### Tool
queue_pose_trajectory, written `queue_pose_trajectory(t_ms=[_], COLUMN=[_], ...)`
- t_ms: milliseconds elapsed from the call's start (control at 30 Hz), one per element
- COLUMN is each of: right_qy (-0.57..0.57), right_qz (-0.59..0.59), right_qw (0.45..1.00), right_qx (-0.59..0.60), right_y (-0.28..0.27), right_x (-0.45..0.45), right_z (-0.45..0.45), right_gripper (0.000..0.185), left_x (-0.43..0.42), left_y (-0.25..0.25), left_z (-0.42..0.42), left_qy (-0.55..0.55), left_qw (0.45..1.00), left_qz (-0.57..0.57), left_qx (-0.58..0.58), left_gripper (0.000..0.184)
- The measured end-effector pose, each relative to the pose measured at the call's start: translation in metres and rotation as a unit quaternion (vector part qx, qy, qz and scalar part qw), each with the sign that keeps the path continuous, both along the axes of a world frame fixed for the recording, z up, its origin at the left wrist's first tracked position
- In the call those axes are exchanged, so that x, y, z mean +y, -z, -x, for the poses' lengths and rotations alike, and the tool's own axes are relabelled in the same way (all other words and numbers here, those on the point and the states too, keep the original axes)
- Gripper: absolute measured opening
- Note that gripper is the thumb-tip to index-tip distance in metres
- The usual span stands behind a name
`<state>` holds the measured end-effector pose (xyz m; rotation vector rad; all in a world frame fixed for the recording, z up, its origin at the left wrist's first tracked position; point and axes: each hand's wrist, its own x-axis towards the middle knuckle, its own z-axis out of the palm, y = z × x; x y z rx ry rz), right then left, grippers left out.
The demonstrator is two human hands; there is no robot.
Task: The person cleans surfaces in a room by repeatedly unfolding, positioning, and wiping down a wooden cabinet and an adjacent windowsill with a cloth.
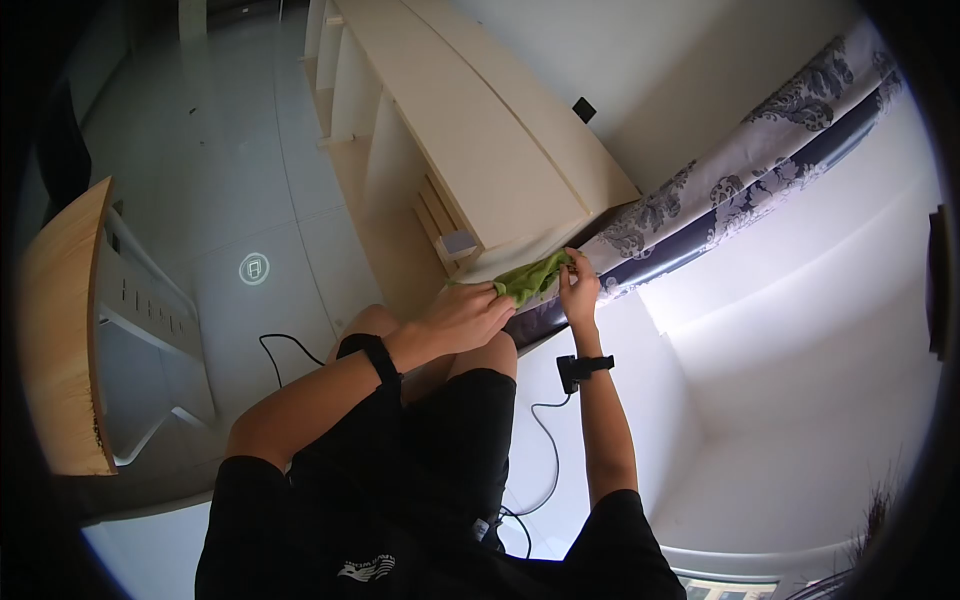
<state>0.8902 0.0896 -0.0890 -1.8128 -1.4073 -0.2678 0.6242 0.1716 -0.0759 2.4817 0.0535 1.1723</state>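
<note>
Stretched between my two hands is a crumpled green cloth (pixel 530 278), close to the near end of the pale wooden cabinet (pixel 500 150). My left hand (pixel 468 312) grips its left end with the fingers bent around it. On the other side, my right hand (pixel 580 287) pinches the right end between thumb and fingers. Just beyond the right hand hangs a patterned curtain (pixel 660 212). Whether the cloth touches the cabinet or the curtain, I cannot tell.
Open shelves holding a small stack of books (pixel 455 243) face left. A wooden-topped table (pixel 70 330) with a white frame stands at left. A thin black cable (pixel 548 440) runs from the right wrist's band. White wall and ledge lie to the right.
</note>
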Motion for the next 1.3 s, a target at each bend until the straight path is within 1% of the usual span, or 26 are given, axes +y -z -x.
queue_pose_trajectory(t_ms=[100, 167, 267, 300, 367, 400, 433, 500, 600, 700, 833, 933, 1033, 1167, 1300], right_qy=[0.028, 0.049, 0.061, 0.063, 0.021, 0.013, -0.008, 0.02, 0.035, 0.046, 0.048, -0.038, -0.084, -0.072, -0.109], right_qz=[-0.015, -0.055, -0.038, -0.019, 0.015, 0.032, 0.012, 0.02, -0.001, 0.038, 0.063, 0.032, 0.021, 0.045, 0.01], right_qw=[0.999, 0.996, 0.997, 0.998, 0.999, 0.999, 1.0, 0.999, 0.995, 0.991, 0.992, 0.995, 0.988, 0.95, 0.924], right_qx=[-0.005, -0.043, 0.001, -0.017, -0.031, -0.02, 0.002, 0.025, 0.09, 0.123, 0.101, 0.084, 0.13, 0.3, 0.367], right_y=[-0.029, -0.038, -0.046, -0.05, -0.044, -0.038, -0.032, -0.029, -0.017, -0.023, -0.02, -0.024, -0.032, -0.041, -0.058], right_x=[-0.026, -0.042, -0.068, -0.075, -0.086, -0.091, -0.091, -0.098, -0.105, -0.109, -0.112, -0.111, -0.112, -0.122, -0.127], right_z=[-0.003, -0.007, -0.006, -0.001, 0.004, 0.007, 0.013, 0.023, 0.017, 0.018, 0.018, 0.019, 0.024, 0.037, 0.045], right_gripper=[0.021, 0.014, 0.014, 0.016, 0.02, 0.024, 0.027, 0.026, 0.024, 0.019, 0.018, 0.016, 0.013, 0.016, 0.017], left_x=[-0.004, -0.002, 0.007, 0.011, 0.008, 0.005, 0.002, -0.002, 0.0, 0.007, 0.008, 0.01, 0.015, 0.023, 0.031], left_y=[-0.017, -0.032, -0.044, -0.036, -0.034, -0.037, -0.042, -0.045, -0.046, -0.049, -0.058, -0.063, -0.065, -0.067, -0.073], left_z=[0.036, 0.068, 0.106, 0.112, 0.122, 0.124, 0.128, 0.133, 0.141, 0.146, 0.149, 0.152, 0.158, 0.17, 0.182], left_qy=[-0.007, -0.054, -0.078, -0.073, -0.078, -0.082, -0.087, -0.1, -0.127, -0.153, -0.172, -0.182, -0.198, -0.222, -0.264], left_qw=[0.998, 0.997, 0.996, 0.996, 0.996, 0.995, 0.995, 0.994, 0.992, 0.988, 0.984, 0.983, 0.98, 0.975, 0.964], left_qz=[0.006, 0.019, 0.032, 0.035, 0.025, 0.023, 0.021, 0.017, -0.002, -0.033, -0.027, -0.014, -0.013, -0.005, -0.017], left_qx=[-0.066, -0.042, 0.032, 0.032, 0.043, 0.043, 0.045, 0.044, 0.025, -0.007, -0.027, -0.025, -0.009, 0.006, 0.007], left_gripper=[0.016, 0.02, 0.03, 0.03, 0.028, 0.028, 0.027, 0.027, 0.028, 0.028, 0.026, 0.025, 0.025, 0.022, 0.021])
